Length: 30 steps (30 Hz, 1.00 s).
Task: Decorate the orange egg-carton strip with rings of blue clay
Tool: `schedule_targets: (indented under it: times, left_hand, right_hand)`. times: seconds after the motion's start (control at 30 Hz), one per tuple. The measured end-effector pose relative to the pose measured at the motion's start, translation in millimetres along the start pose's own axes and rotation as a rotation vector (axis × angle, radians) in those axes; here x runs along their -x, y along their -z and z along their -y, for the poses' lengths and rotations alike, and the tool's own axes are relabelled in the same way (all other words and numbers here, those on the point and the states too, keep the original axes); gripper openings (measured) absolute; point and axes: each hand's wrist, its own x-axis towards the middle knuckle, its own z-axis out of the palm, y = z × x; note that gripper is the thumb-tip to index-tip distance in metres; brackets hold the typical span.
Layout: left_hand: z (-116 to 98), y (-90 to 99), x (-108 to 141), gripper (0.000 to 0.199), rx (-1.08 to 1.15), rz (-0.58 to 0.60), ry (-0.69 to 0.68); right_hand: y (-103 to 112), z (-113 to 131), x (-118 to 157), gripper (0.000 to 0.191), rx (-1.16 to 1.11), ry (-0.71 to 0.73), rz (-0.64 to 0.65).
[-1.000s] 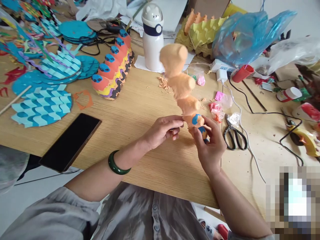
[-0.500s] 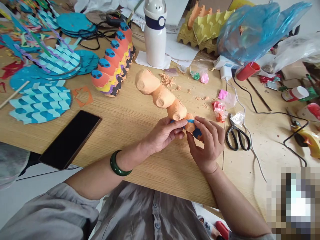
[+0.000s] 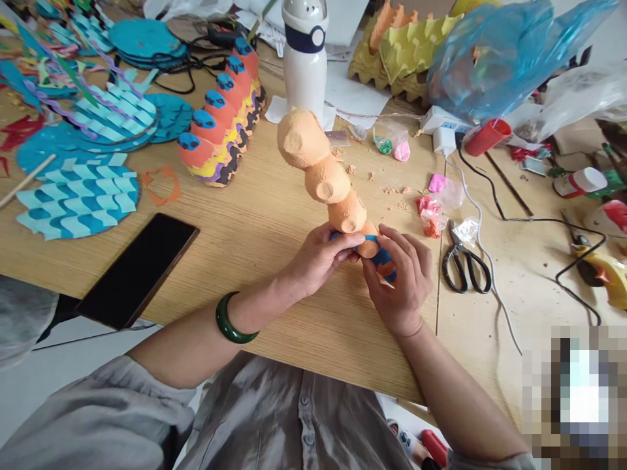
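Between my hands is an orange egg-carton strip (image 3: pixel 326 181) of several rough bumps, tilted so that its far end rises off the table. A thin blue band (image 3: pixel 371 238) crosses the bump at its near end, and a blue patch (image 3: pixel 383 256) shows just beside it. My left hand (image 3: pixel 324 258) pinches the strip and band from the left, thumb on top. On the other side, my right hand (image 3: pixel 402 277) has its fingertips closed on the band and the near end. My fingers hide part of that end. Whether the blue is paper or clay I cannot tell.
A phone (image 3: pixel 140 271) and wavy blue paper discs (image 3: pixel 78 199) lie on the left. Behind stand a painted egg-carton caterpillar (image 3: pixel 223 121) and a white bottle (image 3: pixel 304 81). Black-handled scissors (image 3: pixel 465 264), a white cable (image 3: pixel 482 251) and a blue plastic bag (image 3: pixel 482 62) are on the right.
The far end of the egg-carton strip has swung up and to the right, standing steeper. Both hands keep their hold, and my right hand has shifted slightly left.
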Motion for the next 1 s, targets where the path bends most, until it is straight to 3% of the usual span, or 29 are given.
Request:
schedule_targets:
  times: [0.1,0.27,0.4,0.67,0.87,1.0]
  left_hand:
    - [-3.2,2.0,1.7,0.028,0.004,0.086,-0.013]
    - [-7.2,7.3,1.0,0.026,0.025,0.233,0.068]
    - [-4.0,9.8,-3.6,0.033,0.011,0.171,0.112]
    - [3.1,13.4,-6.2,0.035,-0.153,0.083,0.039]
    - [1.0,16.8,-10.1,0.037,-0.166,0.048,0.120]
    - [-3.7,28.5,-15.9,0.037,-0.380,0.009,0.173]
  right_hand:
    - [1.1,-1.8,0.1,0.048,-0.091,-0.052,0.006]
    - [6.4,1.4,-2.4,0.047,-0.261,-0.332,0.011]
    - [9.6,5.6,-6.6,0.037,-0.385,-0.497,0.095]
    - [5.0,1.7,-9.8,0.033,-0.673,-0.866,0.244]
    - [0.9,-9.4,-9.9,0.035,-0.803,-0.934,0.303]
    - [-4.4,-11.6,-7.3,0.035,-0.733,-0.939,0.320]
